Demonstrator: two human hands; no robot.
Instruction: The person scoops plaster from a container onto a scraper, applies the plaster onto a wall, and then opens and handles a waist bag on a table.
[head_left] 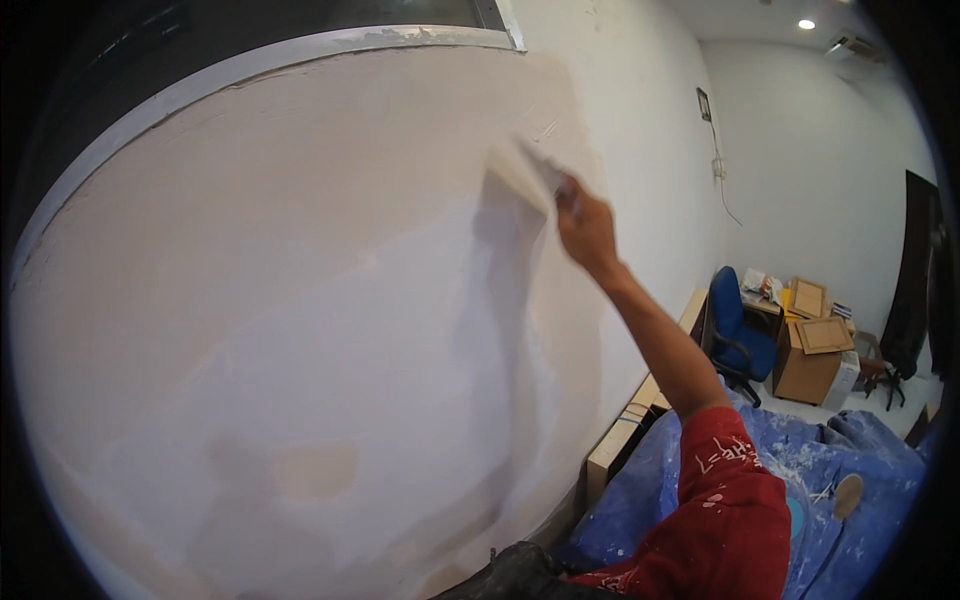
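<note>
My right hand [588,228] is raised at the end of an outstretched arm in a red sleeve, its fingers wrapped round a plastering trowel [543,168]. The trowel is smeared by motion and tilted against or very close to the wall [300,330]; I cannot tell whether its whole edge touches. Beige, damp-looking plaster [330,160] covers the upper wall and runs down the right side. Lower down, the surface is paler, with one small beige patch [316,470]. My arm throws a long shadow onto the wall. My left hand is out of view.
A metal window frame [340,45] borders the wall's top. Below right, a wooden ledge [612,455] runs along the wall beside rumpled blue sheeting [635,500], where a round pale object [848,495] lies. Farther back stand a blue chair [735,320] and a brown cabinet [803,370].
</note>
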